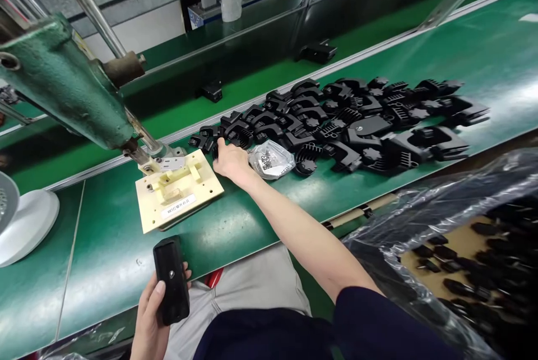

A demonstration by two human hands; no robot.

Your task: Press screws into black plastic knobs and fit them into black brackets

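My left hand [152,307] is wrapped round a long black plastic housing [171,281], held upright at the bench's front edge with a small round mark facing up. My right hand [231,161] reaches to the left end of a pile of black plastic parts [294,119]; its fingers are bent at a small black part, and the fingertips are partly hidden. Just right of that hand sits a clear plastic bag [272,160] of small dark pieces. To its left is a cream fixture plate [180,189] with a white label, under a green press [71,85].
A green belt [163,119] behind the bench carries two black parts [318,51]. White round discs [29,225] lie at the far left. A plastic-lined box [420,259] of black parts stands at the lower right. Metal rails cross above.
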